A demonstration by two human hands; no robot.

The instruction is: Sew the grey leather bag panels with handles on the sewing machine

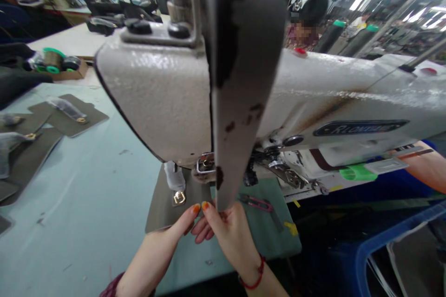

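Your right hand (232, 236) is closed on the lower end of a long grey strip (240, 97), which stands up at the centre of the frame, in front of the sewing machine head (153, 102). The strip has dark marks on it. Your left hand (170, 234) is just beside it, with the orange-painted fingertips (196, 208) near the strip; perhaps it pinches too, but the view here is not so clear. Below the machine lies a grey panel (160, 209) with a brass buckle (179, 198) already on it, while the strip is not lying on this panel. At the left, more panels (69, 113) with fittings lie on the pale blue table (80, 195). Pink thread snips (256, 203) lie right of your hands.
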